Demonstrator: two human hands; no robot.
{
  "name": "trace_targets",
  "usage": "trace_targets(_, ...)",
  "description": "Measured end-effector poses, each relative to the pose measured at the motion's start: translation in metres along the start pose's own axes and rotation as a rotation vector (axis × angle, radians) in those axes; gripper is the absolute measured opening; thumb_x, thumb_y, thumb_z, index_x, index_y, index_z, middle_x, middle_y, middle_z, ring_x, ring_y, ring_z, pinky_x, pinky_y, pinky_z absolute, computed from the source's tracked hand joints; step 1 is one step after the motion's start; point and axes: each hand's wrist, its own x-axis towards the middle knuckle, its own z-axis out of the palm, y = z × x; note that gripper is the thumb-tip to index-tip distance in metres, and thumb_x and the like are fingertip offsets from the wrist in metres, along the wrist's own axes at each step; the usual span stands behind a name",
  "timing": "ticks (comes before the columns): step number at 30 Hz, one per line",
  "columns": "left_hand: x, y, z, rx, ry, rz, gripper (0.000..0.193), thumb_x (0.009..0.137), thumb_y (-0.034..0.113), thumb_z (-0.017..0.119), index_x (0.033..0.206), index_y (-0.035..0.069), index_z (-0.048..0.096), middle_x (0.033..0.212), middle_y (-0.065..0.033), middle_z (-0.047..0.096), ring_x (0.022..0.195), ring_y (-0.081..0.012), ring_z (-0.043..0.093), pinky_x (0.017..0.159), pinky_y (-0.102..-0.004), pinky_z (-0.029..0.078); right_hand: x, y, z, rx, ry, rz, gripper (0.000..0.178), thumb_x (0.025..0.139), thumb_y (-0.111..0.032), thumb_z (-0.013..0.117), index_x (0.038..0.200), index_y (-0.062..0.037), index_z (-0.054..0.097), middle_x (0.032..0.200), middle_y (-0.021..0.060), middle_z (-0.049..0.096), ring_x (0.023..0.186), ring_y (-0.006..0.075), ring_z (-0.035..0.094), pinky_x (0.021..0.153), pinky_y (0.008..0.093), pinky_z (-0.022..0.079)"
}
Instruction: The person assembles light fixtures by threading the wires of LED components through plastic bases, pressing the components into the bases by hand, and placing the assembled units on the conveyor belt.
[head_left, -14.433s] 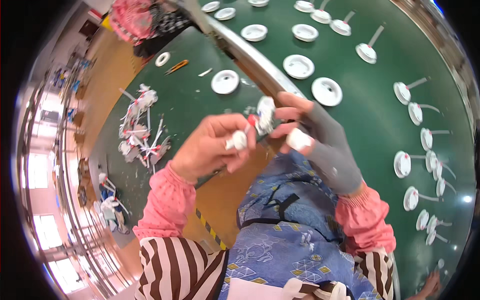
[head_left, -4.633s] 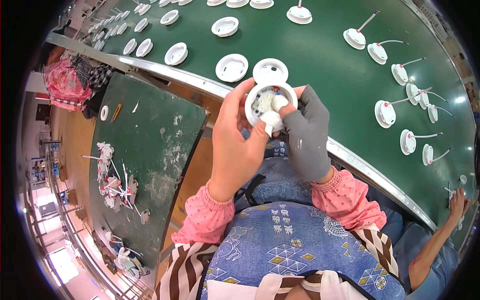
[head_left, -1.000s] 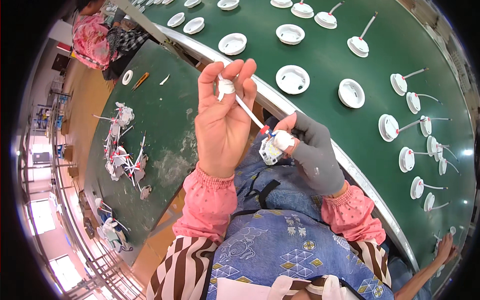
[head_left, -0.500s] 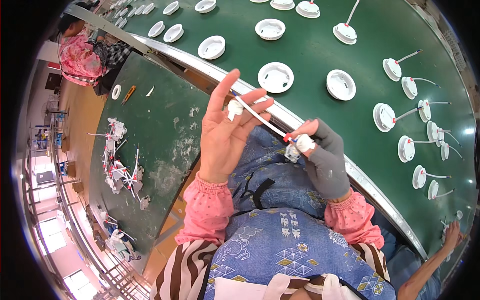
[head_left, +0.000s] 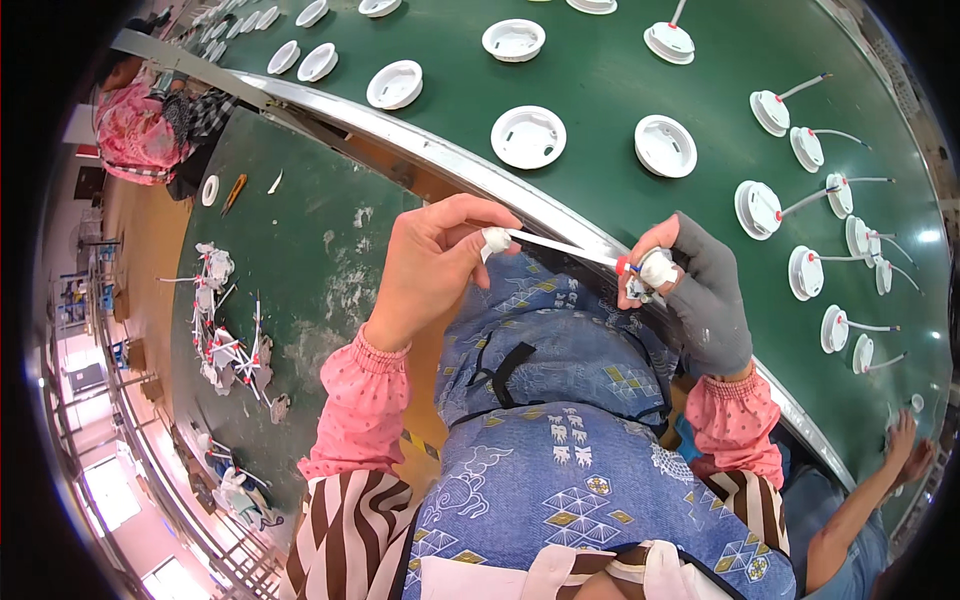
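Observation:
A white cable point(head_left: 562, 245) stretches almost straight between my two hands, over my lap. My bare left hand point(head_left: 435, 258), with white tape on its thumb, pinches the cable's left end. In a grey fingerless glove, my right hand point(head_left: 705, 290) grips the other end, where a red collar point(head_left: 623, 265) sits on the cable. Below that collar, a small clear and whitish piece point(head_left: 637, 291) with a bit of blue wire shows between the right fingers; its exact kind is hard to make out. White tape covers the right thumb too.
White round housings point(head_left: 528, 137) stand on the green bench beyond the metal rail point(head_left: 480, 180). Lids with cables point(head_left: 757, 210) lie at right. A pile of red-collared cables point(head_left: 225, 345) and an orange cutter point(head_left: 234, 193) are on the left table. Another person's hand point(head_left: 900, 440) works far right.
My left hand, open with fingers spread before, has closed on the cable's end and moved left and down. My right hand has shifted right with the collared end. The view has moved slightly.

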Motion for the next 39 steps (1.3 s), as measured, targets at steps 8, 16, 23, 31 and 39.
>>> trace_targets(8, 0.000, 0.005, 0.025, 0.290, -0.049, 0.072, 0.011, 0.085, -0.009, 0.069, 0.094, -0.003, 0.071, 0.082, -0.0107, 0.074, 0.066, -0.0134, 0.066, 0.059, -0.0251, 0.051, -0.025, -0.007, -0.027, 0.166, 0.084, 0.048, 0.018, 0.092, -0.014, 0.064, 0.093, 0.0031, 0.058, 0.075, 0.0092, 0.060, 0.061, 0.0140, 0.057, 0.056, 0.0269, 0.045)
trace_targets(16, 0.030, 0.009, 0.069, 0.756, -0.117, 0.984, 0.018, 0.078, -0.011, 0.066, 0.090, 0.001, 0.071, 0.075, -0.0106, 0.066, 0.065, -0.0275, 0.065, 0.058, -0.0322, 0.051, -0.064, -0.007, -0.071, 0.331, 0.160, -0.179, 0.027, 0.089, -0.020, 0.070, 0.091, 0.0010, 0.054, 0.075, 0.0089, 0.055, 0.055, 0.0154, 0.052, 0.050, 0.0277, 0.039)
trace_targets(23, 0.108, 0.021, 0.114, 0.986, 0.021, 0.758, 0.043, 0.080, 0.013, 0.077, 0.118, -0.001, 0.063, 0.109, -0.0177, 0.066, 0.098, -0.0350, 0.064, 0.084, -0.0409, 0.051, -0.086, -0.025, -0.081, 0.076, 0.460, -0.405, 0.028, 0.095, -0.025, 0.068, 0.096, -0.0027, 0.052, 0.079, 0.0049, 0.048, 0.066, 0.0148, 0.050, 0.060, 0.0281, 0.038)
trace_targets(31, 0.122, -0.010, 0.128, 0.889, -0.081, 0.532, 0.079, 0.070, 0.022, 0.085, 0.135, -0.005, 0.051, 0.125, -0.0197, 0.061, 0.116, -0.0363, 0.059, 0.098, -0.0421, 0.048, -0.084, -0.020, -0.084, -0.255, 0.480, -0.462, 0.015, 0.097, -0.014, 0.062, 0.096, -0.0007, 0.056, 0.086, 0.0087, 0.057, 0.076, 0.0161, 0.055, 0.066, 0.0272, 0.042)
trace_targets(39, 0.078, 0.021, 0.102, 0.744, -0.336, 0.539, 0.079, 0.071, 0.015, 0.082, 0.138, -0.005, 0.046, 0.131, -0.0242, 0.058, 0.117, -0.0412, 0.060, 0.097, -0.0425, 0.050, -0.065, -0.027, -0.070, -0.484, 0.153, -0.567, 0.020, 0.084, 0.004, 0.053, 0.097, -0.0008, 0.067, 0.089, 0.0089, 0.063, 0.077, 0.0191, 0.058, 0.069, 0.0317, 0.046)
